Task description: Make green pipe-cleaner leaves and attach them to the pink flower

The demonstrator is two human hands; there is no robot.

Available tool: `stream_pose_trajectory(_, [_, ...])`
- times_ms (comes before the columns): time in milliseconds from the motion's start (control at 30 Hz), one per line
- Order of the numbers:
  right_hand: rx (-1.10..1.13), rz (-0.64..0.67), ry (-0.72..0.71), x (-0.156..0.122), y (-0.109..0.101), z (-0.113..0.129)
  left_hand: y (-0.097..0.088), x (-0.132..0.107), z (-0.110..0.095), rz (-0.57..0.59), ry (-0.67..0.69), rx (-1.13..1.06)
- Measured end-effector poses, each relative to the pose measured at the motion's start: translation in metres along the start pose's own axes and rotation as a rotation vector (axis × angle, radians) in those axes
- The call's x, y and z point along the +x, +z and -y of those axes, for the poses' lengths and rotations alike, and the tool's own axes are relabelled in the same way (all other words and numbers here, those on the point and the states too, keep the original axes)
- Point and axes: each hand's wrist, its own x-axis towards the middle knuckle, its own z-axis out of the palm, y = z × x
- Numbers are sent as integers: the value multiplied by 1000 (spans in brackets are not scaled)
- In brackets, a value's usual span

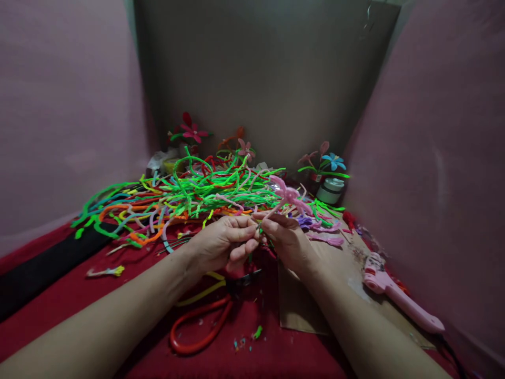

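My left hand (226, 243) and my right hand (286, 239) meet at the middle of the view, fingers pinched together on the thin stem of a pink pipe-cleaner flower (288, 196). The flower's petals stick up and to the right above my right fingers. Just behind the hands lies a big tangled heap of pipe cleaners (185, 197), mostly bright green with orange, pink and yellow. Below my hands, scissors with red-orange handles (201, 329) rest on the red cloth (79, 295).
A pink glue gun (394, 295) lies on brown cardboard (303, 310) at the right. Finished flowers (193, 131) stand at the back, and a blue one (332, 160) stands above a small jar (330, 190). A black strip (51, 263) crosses the left. Pink walls close both sides.
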Motion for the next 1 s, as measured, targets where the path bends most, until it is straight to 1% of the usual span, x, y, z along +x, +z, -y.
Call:
stream_pose_trajectory(33, [46,33,19,0,0,-1,0,-1,0,33,1,-27])
stream_pose_trajectory(100, [107,67,30,0,0,-1,1,-2,-1,64,6,-21])
stream_pose_trajectory(167, [89,25,5,0,1,-2,2,-2,-3,31,40,96])
stream_pose_trajectory(200, [60,-25,-15,0,0,-3,4,-1,-4,-22,77,196])
stream_pose_trajectory(267, [10,-116,-45,0,1,-4,6,0,-5,-190,190,439])
stream_pose_trajectory(333, [-12,-162,-59,0,2,-4,9,0,-3,-376,307,685])
stream_pose_trajectory(367, [-21,-173,-63,0,4,-3,10,0,-1,-442,352,779])
stream_pose_trajectory(400, [-40,-176,-64,0,5,-2,10,0,1,-480,381,833])
stream_pose_trajectory(433, [-66,-170,-65,-1,6,-1,11,1,2,-491,388,843])
stream_pose_trajectory(500, [-111,-143,-62,-1,6,1,10,1,2,-450,338,755])
stream_pose_trajectory(600, [-102,-105,-46,-2,3,1,7,2,0,-334,234,549])
stream_pose_trajectory(733, [-81,-91,-39,-2,-3,-2,2,4,0,-184,139,254])
stream_pose_trajectory(833, [-35,-24,-23,-3,-1,-1,1,3,1,-67,56,56])
stream_pose_trajectory(933, [5,61,-11,-4,3,1,3,0,1,62,-16,-28])
stream_pose_trajectory(1000, [-15,57,-24,-4,4,1,3,-1,0,94,-33,0])
